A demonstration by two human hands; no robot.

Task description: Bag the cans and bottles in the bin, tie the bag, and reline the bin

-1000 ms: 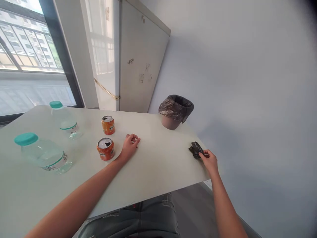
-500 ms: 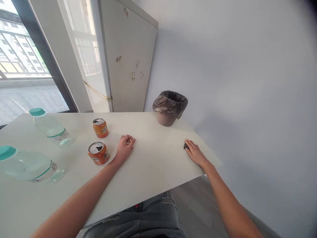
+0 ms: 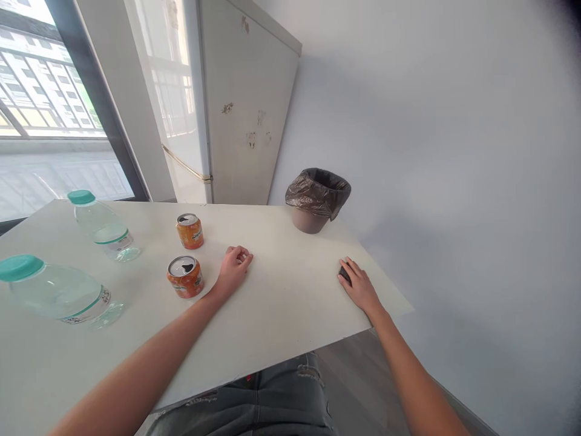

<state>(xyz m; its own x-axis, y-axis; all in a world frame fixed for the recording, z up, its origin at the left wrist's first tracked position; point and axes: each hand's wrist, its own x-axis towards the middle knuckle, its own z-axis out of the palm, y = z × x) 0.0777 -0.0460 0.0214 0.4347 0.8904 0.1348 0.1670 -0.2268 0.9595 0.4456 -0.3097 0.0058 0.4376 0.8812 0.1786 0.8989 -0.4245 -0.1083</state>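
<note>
Head view: right hand (image 3: 362, 289) lies flat over the bundle (image 3: 345, 274) at right on the table (image 3: 281, 321), seemingly steadying it; whether fingers close around it cannot be told. Left hand (image 3: 235, 267), loosely half-curled, apparently empty, rests near the front can (image 3: 185, 284)

Small black bundle (image 3: 344, 274), compact, partly covered by right hand's (image 3: 360, 287) fingers, low on white desk (image 3: 290, 290).
</note>
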